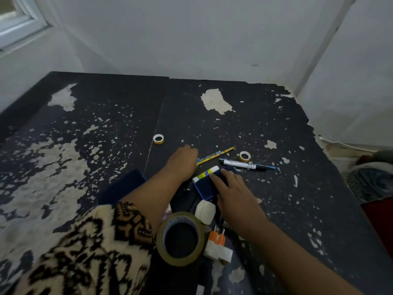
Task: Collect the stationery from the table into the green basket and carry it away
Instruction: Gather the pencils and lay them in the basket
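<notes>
The stationery lies scattered on the near right part of the dark, flaking worktop. A patterned pencil lies slantwise, its near end meeting the left hand. That hand is seen from the back with its fingers turned away, so I cannot tell whether its grip is on the pencil or only beside it.

Just right of the pencil, a marker pen lies flat, and a small ring of tape sits between the pencil's far tip and the marker. A second small tape ring sits apart, further out and to the left.

Nearer in, a glue stick lies against the far edge of a blue block. The right hand rests there with a wide, relaxed grip. Its fingers lie straight across the block and a darker thing next to it, holding nothing.

Closer still, between the two forearms, sit a white rounded piece, a big roll of brown tape lying flat, and an orange and white plug touching the roll's right side. A dark blue flat thing shows under the left forearm, which wears a cream and black patterned sleeve.
</notes>
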A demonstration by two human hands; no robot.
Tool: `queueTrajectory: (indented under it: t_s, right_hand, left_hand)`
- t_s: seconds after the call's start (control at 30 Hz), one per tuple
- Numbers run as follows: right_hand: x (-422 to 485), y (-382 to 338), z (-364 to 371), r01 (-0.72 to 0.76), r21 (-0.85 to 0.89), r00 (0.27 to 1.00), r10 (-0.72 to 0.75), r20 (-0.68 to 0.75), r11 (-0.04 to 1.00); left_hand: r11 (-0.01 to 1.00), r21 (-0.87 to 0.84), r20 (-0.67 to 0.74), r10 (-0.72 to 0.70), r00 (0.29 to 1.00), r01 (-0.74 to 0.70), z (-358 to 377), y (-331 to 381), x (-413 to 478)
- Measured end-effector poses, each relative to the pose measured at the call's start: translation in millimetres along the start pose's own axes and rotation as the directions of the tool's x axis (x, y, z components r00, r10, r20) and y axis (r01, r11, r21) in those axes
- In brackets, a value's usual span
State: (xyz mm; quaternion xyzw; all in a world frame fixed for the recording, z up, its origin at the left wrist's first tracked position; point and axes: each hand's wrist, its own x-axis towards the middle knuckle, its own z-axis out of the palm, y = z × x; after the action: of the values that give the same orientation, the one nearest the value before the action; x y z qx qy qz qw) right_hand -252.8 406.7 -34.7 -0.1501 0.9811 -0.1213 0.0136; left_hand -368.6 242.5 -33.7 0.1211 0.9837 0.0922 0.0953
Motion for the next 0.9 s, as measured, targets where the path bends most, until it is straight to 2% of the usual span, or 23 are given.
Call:
queueTrajectory:
  t_s: [0.13,0.27,0.37,0.5,0.63,0.8,0.9]
  right_hand:
    - [-5,-5,5,-0.058,0.054,0.997,0.060,-0.040,0.997]
    - [-9,-3,3,-0.232,0.201,0.971,0.237,-0.002,0.952]
    - [-10,6,-4,-0.246,0.274,0.969,0.243,0.046,0.930]
    - [4,23,-17,-0.299,0.353,0.948,0.317,0.009,0.886]
    - [23,51,-21,-0.319,0.274,0.939,0.343,-0.041,0.907]
    - [34,98,-29,-0.438,0.058,0.898,0.434,0.072,0.897]
    - [28,118,-32,-0.435,-0.025,0.897,0.435,0.078,0.900]
  left_hand:
    - [0.999,0.048,0.077,0.009,0.997,-0.013,0,-4,-1]
    - [0.996,0.087,0.129,0.004,0.992,-0.016,2,-4,0]
    - [0.993,0.114,0.115,0.000,0.993,-0.013,7,-4,0]
    - [0.993,0.116,0.090,-0.045,0.995,0.034,10,-6,0]
    - [0.992,0.126,0.082,-0.042,0.996,0.031,14,-12,-1]
    - [0.980,0.198,0.050,-0.014,0.999,0.004,24,-16,0]
    - [0.972,0.233,0.029,-0.036,0.999,0.029,27,-14,1]
